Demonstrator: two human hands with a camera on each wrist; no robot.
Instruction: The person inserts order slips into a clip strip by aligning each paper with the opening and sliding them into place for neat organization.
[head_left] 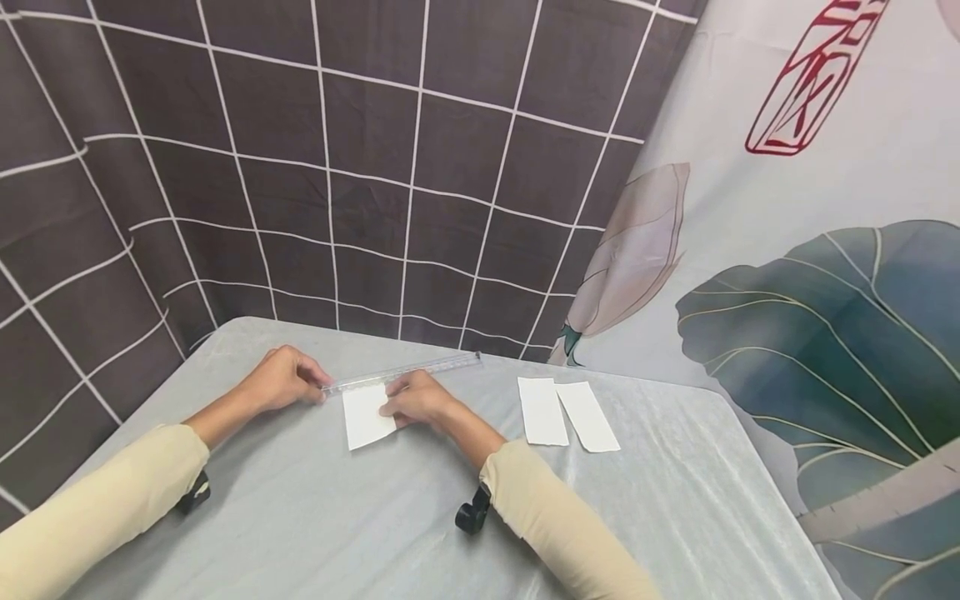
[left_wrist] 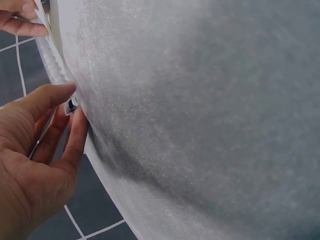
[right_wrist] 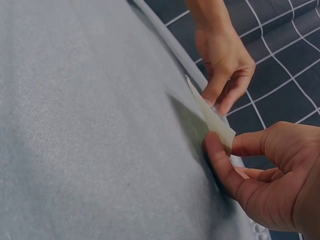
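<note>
My left hand [head_left: 283, 379] pinches the left end of a clear plastic ruler [head_left: 453, 362], which lies slantwise toward the back of the table. The left wrist view shows that ruler end [left_wrist: 70, 106] between the thumb and fingers of my left hand [left_wrist: 42, 140]. A small piece of white paper [head_left: 366, 417] is just in front of the ruler, its top edge along it. My right hand [head_left: 422, 398] pinches the paper's right side between thumb and fingers. In the right wrist view the paper [right_wrist: 218, 124] tilts up off the cloth, seen nearly edge-on beside my right hand [right_wrist: 280, 172].
Two narrow white paper strips [head_left: 543, 412] lie side by side to the right. Pale grey cloth [head_left: 315, 517] covers the table. Behind it hangs a dark curtain [head_left: 375, 208] with white grid lines, and a leaf-patterned curtain [head_left: 720, 200] hangs at the right.
</note>
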